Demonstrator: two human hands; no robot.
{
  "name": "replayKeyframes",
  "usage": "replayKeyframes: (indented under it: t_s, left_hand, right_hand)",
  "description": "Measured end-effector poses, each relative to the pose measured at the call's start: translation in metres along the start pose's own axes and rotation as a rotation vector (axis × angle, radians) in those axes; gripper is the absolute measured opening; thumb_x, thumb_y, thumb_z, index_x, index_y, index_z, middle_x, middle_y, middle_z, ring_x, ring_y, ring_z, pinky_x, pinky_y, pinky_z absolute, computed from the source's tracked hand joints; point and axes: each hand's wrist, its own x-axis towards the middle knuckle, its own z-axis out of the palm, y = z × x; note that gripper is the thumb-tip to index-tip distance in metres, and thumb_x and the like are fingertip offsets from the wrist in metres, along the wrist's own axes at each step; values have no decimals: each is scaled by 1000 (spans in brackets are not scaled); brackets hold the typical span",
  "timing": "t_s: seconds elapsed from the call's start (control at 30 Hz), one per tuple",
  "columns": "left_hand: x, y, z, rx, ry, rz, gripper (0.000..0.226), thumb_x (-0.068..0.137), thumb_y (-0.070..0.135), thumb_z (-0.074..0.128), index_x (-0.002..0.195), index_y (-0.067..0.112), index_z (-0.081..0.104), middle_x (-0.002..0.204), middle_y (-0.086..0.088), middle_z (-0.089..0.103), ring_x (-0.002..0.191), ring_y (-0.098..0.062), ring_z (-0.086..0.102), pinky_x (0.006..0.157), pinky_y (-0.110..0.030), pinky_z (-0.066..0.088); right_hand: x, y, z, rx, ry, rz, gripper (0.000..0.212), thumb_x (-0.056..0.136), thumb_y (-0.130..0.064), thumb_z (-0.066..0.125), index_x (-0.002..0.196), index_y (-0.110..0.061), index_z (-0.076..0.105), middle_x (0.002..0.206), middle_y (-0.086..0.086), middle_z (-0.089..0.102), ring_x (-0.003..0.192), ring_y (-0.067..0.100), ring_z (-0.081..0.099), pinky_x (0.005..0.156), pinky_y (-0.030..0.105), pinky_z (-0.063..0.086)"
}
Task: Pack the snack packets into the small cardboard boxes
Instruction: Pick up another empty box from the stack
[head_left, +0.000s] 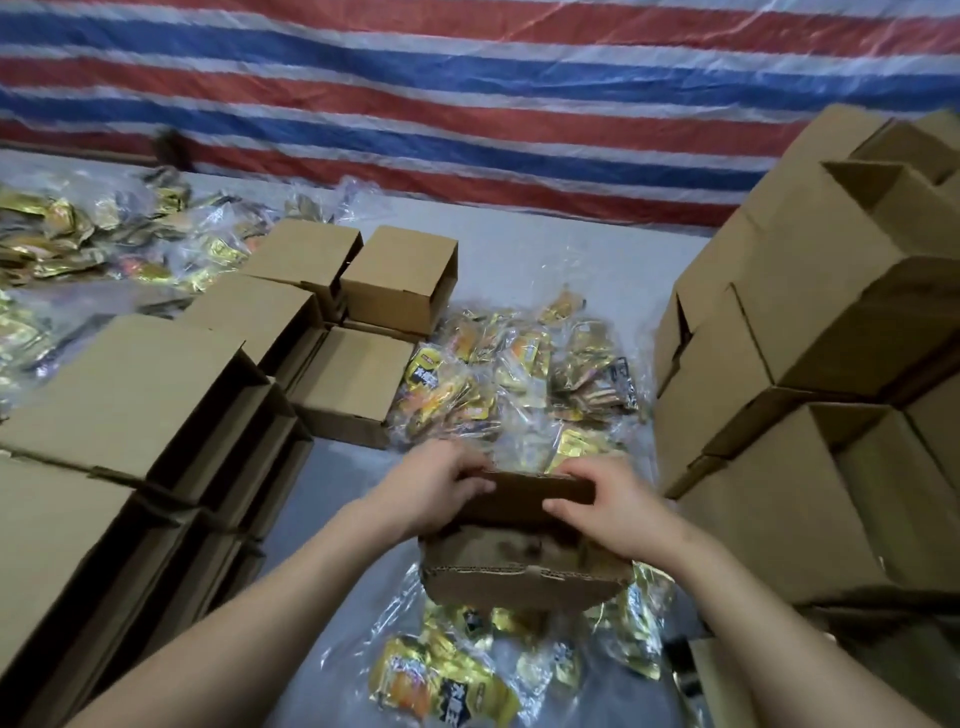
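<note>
While our left hand (434, 486) and right hand (605, 506) clasp the flaps of a small brown cardboard box (524, 564) at lower centre, we see shiny yellow plastic snack packets (519, 374) piled just beyond it on the grey table (519, 249).

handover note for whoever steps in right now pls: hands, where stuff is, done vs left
Left hand and right hand: both grip the small box, held over the table; contents hidden.
Loose snack packets lie just beyond the box, more packets near you, another heap far left.
Box stacks on left and right.
Done: cannot tell which boxes are filled.
Left: many packets unpacked.
</note>
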Motion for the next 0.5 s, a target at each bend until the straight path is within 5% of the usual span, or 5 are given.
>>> replayKeyframes:
  t_s: [0.13,0.27,0.37,0.43,0.5]
  left_hand:
    - [-5,-12,28,-212,88,-54,26,98,37,57,115,22,69,108,10,67,102,-9,59,86,-26,45]
    - [-23,-53,52,-514,340,-486,31,104,30,41,128,17,58,121,-2,64,110,-17,59,83,-26,42]
    - [-50,-96,94,-269,-33,-724,49,99,17,45,146,8,38,145,-15,49,129,-29,50,97,-29,42]
    - [-70,-105,129,-151,-312,-733,74,89,29,63,150,9,27,150,-12,42,133,-27,47,105,-32,42]
    - [-86,-102,162,-82,-421,-715,101,70,52,77,149,15,26,145,-6,42,127,-25,48,102,-35,45]
  right_hand:
    - [-1,23,32,8,96,88,6,93,-25,67,87,-22,69,83,-13,62,86,11,58,77,30,43]
    - [0,34,58,36,110,193,8,96,-26,64,99,-23,70,88,-13,62,87,10,57,69,21,39]
    - [-2,37,69,44,134,245,19,96,-28,63,78,-34,60,81,-13,62,76,5,57,58,15,35]
    - [-1,38,68,27,137,272,23,95,-30,63,74,-35,56,78,-11,61,73,3,55,56,20,36]
    - [0,37,63,-20,128,286,17,94,-34,62,78,-29,58,80,-7,60,74,8,56,59,26,41]
